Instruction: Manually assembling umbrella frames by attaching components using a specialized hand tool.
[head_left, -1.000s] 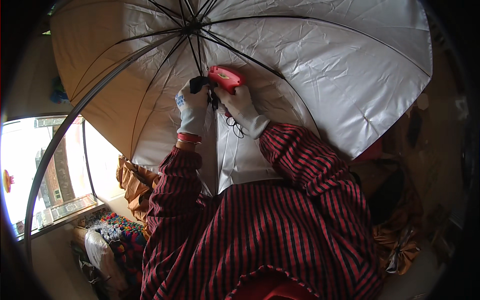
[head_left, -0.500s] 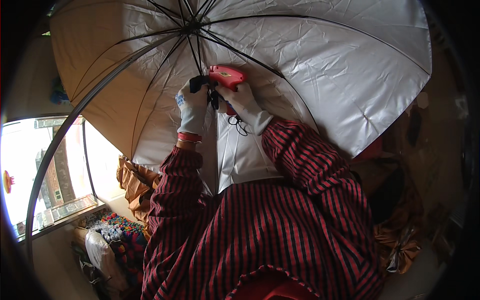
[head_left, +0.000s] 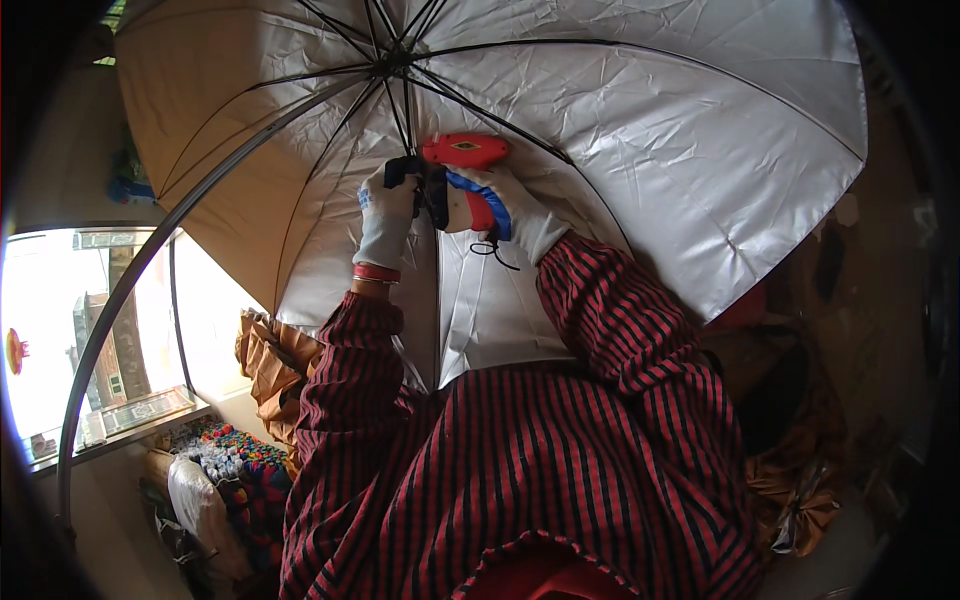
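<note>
An open umbrella (head_left: 700,170) with a silver lining spreads in front of me, its black ribs meeting at a hub (head_left: 392,62). My right hand (head_left: 515,205), in a white glove, is closed round a red gun-shaped tool (head_left: 468,150), like a tagging gun, with a blue strip along its grip. A thin black cord loop (head_left: 492,252) hangs below it. Beside it, my gloved left hand (head_left: 385,205) pinches a piece of dark cloth (head_left: 403,168) near a rib. Dark material also lies between the two hands; the tool's front end there is hard to make out.
The long dark umbrella shaft (head_left: 130,262) runs from the hub to the lower left. A bright window (head_left: 60,330) is at the left. Below it lie crumpled brown material (head_left: 270,370), a multicoloured textile (head_left: 235,465) and a clear plastic-wrapped bundle (head_left: 200,505).
My right hand has turned and shifted slightly right with the red tool, so the blue strip now shows. The umbrella and its hub appear slightly lower and further right. My left hand keeps its pinch.
</note>
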